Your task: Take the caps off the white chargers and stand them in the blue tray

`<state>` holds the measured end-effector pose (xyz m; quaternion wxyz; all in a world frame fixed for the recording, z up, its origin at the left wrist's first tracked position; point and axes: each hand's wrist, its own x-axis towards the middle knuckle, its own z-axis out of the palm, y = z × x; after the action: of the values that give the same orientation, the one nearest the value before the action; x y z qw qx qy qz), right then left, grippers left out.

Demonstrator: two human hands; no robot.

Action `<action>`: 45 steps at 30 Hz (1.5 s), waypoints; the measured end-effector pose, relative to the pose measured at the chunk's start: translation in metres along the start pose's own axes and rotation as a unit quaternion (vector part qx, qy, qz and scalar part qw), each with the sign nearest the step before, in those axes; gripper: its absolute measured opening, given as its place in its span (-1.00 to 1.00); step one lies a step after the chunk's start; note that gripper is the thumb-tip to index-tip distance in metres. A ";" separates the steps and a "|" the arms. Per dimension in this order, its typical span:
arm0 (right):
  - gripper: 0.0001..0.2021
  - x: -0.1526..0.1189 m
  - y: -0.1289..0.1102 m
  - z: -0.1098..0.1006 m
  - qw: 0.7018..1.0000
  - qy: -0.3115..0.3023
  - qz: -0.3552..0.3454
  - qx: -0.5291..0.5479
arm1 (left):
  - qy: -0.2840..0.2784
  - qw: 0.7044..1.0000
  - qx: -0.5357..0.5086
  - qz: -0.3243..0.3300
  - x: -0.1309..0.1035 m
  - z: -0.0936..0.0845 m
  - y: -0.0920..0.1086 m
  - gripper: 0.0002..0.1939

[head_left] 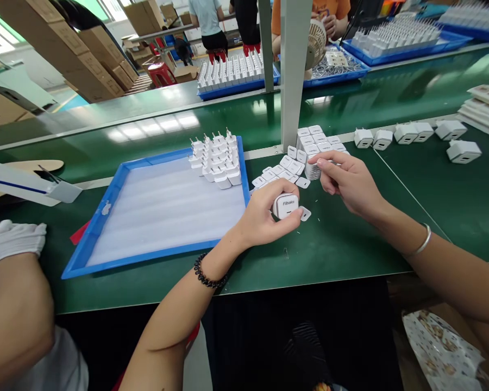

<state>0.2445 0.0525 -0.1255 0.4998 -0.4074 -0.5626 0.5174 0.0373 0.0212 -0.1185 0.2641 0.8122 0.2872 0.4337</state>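
Note:
My left hand (pixel 269 214) is closed around a white charger plug (pixel 286 205), its printed front face turned toward me. Beside the thumb of that hand lies a small white cover plate (pixel 305 213) with a slot. Thumb and forefinger of my right hand (pixel 346 182) come together at the top of a stack of white cover plates (pixel 313 171); whether a plate is between them is hidden. More loose cover plates (pixel 283 169) lie spread between the hands, and further stacks (pixel 320 138) stand just behind.
Left of my hands, a blue-rimmed tray (pixel 146 255) holds charger plugs (pixel 215 157) with pins up in its far right corner. Several chargers (pixel 415 132) line the bench at right. A grey post (pixel 291 76) rises behind the stacks. At far left is another person's gloved hand (pixel 14 241).

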 end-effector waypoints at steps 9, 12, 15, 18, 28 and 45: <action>-0.88 0.015 0.001 -0.016 0.996 0.065 0.041 0.053 | 0.116 0.993 0.009 -0.033 0.001 -0.014 -0.007 -0.76; -0.88 0.019 0.002 -0.023 0.996 0.067 0.033 0.056 | 0.197 0.978 0.046 -0.047 0.004 -0.030 -0.017 -0.69; -0.86 0.021 0.005 -0.029 0.996 0.067 0.026 0.052 | 0.252 0.960 0.079 -0.095 0.007 -0.055 -0.030 -0.53; -0.79 0.022 0.008 -0.030 0.998 0.047 0.017 0.039 | 0.275 0.940 0.099 -0.179 0.007 -0.088 -0.042 -0.44; -0.82 0.019 0.006 -0.023 0.996 0.044 0.041 0.066 | -0.018 0.796 0.427 -0.428 -0.009 -0.131 -0.041 -0.73; -0.73 0.050 -0.005 -0.128 0.770 0.371 0.069 -0.515 | -0.011 0.778 0.479 -0.408 -0.002 -0.110 -0.062 -0.49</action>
<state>0.3627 0.1234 -0.1179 0.3477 -0.8016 -0.4863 -0.0080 -0.0730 0.0827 -0.1085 -0.0035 0.6455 0.7592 0.0836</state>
